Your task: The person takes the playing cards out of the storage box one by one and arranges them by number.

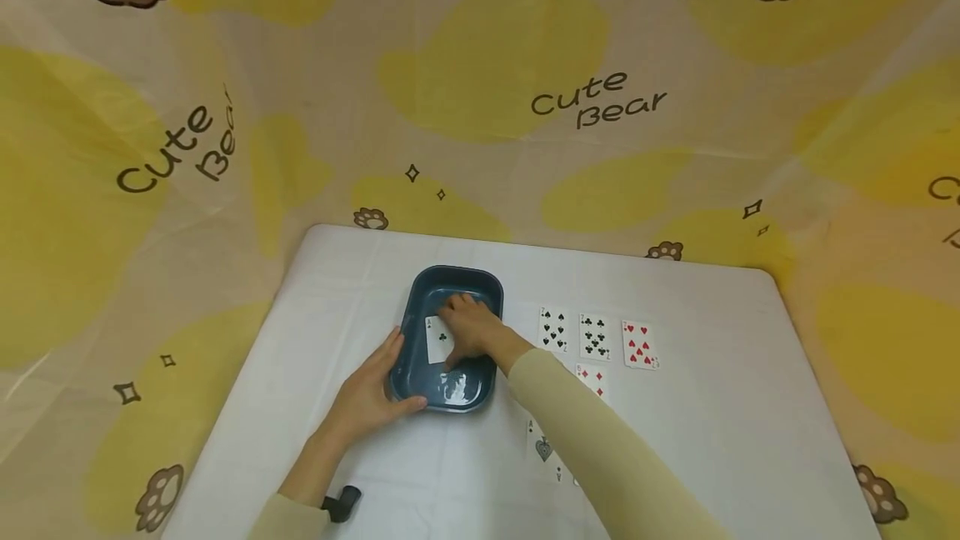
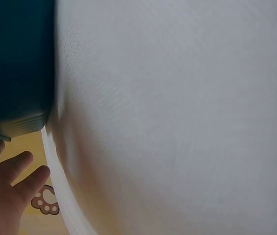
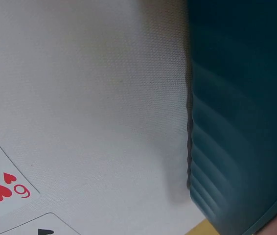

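A dark blue rectangular tray [image 1: 402, 373] stands on the white table. My left hand [image 1: 366, 390] braces its near left corner, thumb at the front rim and fingers along the left side; in the left wrist view the fingers [image 2: 16, 171] are spread and fairly straight. Inside the tray, my right hand [image 1: 472, 327] holds an ace of clubs card [image 1: 437, 340] across its ends, thumb at the near end and fingers at the far end. The hand covers the card's right part. Whether more cards lie beneath it, I cannot tell.
Right of the tray lie face-up sevens: spades [image 1: 553, 329], clubs [image 1: 595, 337] and hearts [image 1: 640, 345]. A diamond card [image 1: 592, 378] and an ace of spades [image 1: 543, 448] lie nearer, partly behind my right sleeve [image 1: 600, 448]. A patterned cloth [image 1: 480, 182] hangs behind the table [image 1: 705, 407].
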Tool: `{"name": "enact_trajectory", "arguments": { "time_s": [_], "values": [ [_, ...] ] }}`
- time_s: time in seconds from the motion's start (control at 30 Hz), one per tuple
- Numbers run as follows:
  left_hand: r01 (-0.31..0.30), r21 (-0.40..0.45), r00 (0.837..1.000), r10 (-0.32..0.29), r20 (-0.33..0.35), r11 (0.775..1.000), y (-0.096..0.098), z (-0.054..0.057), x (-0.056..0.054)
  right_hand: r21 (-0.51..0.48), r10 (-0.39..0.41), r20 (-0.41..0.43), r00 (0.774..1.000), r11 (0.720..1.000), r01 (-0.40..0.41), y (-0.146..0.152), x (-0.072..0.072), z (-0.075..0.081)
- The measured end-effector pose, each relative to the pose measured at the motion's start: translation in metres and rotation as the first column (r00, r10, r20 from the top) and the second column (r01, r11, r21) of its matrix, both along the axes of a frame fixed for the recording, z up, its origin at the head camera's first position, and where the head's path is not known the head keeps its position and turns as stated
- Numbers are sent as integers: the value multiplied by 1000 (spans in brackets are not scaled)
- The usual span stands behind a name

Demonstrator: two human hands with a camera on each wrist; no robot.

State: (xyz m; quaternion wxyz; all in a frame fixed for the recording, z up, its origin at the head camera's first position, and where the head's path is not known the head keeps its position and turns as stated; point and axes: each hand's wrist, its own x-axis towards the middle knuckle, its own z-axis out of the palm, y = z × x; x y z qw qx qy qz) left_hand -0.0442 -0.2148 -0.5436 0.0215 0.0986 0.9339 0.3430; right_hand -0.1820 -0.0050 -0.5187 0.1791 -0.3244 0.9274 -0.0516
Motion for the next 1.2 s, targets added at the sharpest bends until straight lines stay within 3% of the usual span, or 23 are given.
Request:
{"name": "enact_trajectory", "arguments": {
  "time_s": [0.37, 0.83, 1.2],
  "values": [
    [7, 9, 1000, -7, -3, 1000, 1, 0, 1, 0, 42, -19, 999, 999, -42, 0, 2, -1],
    [6, 6, 1000, -6, -7, 1000, 2, 2, 0, -40, 18, -20, 1000, 999, -19, 1, 4, -2],
    [8, 10, 1000, -8, -26, 1000, 2, 0, 1, -8, 83, -45, 996, 996, -84, 3, 6, -1]
  ]
}}
